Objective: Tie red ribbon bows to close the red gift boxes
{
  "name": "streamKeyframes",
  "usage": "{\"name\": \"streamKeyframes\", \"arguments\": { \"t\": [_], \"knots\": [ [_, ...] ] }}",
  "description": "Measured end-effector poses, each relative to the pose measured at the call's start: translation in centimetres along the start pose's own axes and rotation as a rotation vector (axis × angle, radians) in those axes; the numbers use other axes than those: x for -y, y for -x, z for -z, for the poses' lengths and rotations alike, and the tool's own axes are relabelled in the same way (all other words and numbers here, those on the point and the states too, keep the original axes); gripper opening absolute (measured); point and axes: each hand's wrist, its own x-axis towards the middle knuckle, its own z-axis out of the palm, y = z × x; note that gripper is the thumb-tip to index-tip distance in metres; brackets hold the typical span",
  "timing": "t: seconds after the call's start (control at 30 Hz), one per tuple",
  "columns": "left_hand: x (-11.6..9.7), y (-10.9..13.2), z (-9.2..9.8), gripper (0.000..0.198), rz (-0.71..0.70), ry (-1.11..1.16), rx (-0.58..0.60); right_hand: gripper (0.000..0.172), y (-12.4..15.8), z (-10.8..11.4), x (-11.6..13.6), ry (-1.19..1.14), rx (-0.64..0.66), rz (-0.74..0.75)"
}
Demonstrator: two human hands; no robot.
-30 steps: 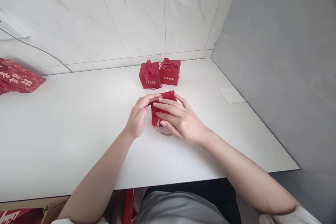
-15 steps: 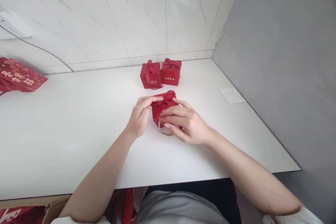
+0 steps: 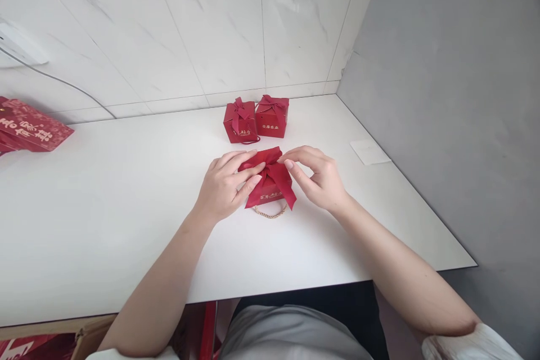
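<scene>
A small red gift box [image 3: 274, 194] with gold lettering stands on the white table, a red ribbon bow [image 3: 273, 171] tied on its top. Its two ribbon tails hang over the front, and a twisted gold cord handle [image 3: 270, 215] lies at its foot. My left hand [image 3: 228, 183] is closed around the bow's left side, index fingertip at the knot and thumb on the ribbon. From the right, my right hand [image 3: 316, 174] pinches the bow's right loop between thumb and forefinger. The fingers partly hide the loops.
Two more red ribboned boxes, a left one [image 3: 240, 122] and a right one [image 3: 273, 118], stand behind. A white paper square [image 3: 370, 152] lies at the right near the grey wall [image 3: 442, 95]. A red printed bag [image 3: 36, 126] lies far left; below the table is a cardboard carton [image 3: 95, 332].
My right hand has moved from the box's front up to the bow's right side, uncovering the lettering and tails. My left hand has shifted its fingers onto the knot.
</scene>
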Motion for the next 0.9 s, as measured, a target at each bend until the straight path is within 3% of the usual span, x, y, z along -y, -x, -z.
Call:
{"name": "streamKeyframes", "arguments": {
  "t": [0.13,0.33,0.47,0.53,0.7,0.8,0.9],
  "knots": [
    [0.1,0.0,0.2,0.029,-0.013,0.071,-0.083,0.025,0.1,-0.5,-0.5,0.023,0.049,-0.109],
    [0.7,-0.1,0.8,0.023,-0.015,-0.028,-0.251,0.017,0.3,-0.8,-0.5,-0.031,0.041,-0.198],
    [0.7,-0.1,0.8,0.026,0.147,-0.048,-0.369,0.024,0.3,-0.8,0.1,-0.122,0.07,-0.341],
    [0.4,-0.2,0.7,0.021,0.321,0.047,-0.338,0.026,0.2,-0.7,0.4,-0.214,0.116,-0.421],
    [-0.2,-0.5,0.4,0.027,0.669,0.532,-0.076,0.016,-0.1,-0.5,0.5,-0.369,0.219,-0.457],
    [-0.4,-0.5,0.4,0.029,0.715,0.653,-0.012,0.016,-0.2,-0.2,0.4,-0.429,0.261,-0.464],
    [-0.5,-0.4,0.6,0.02,0.674,0.662,0.031,0.021,-0.3,0.2,0.3,-0.503,0.264,-0.513]
  ]
}}
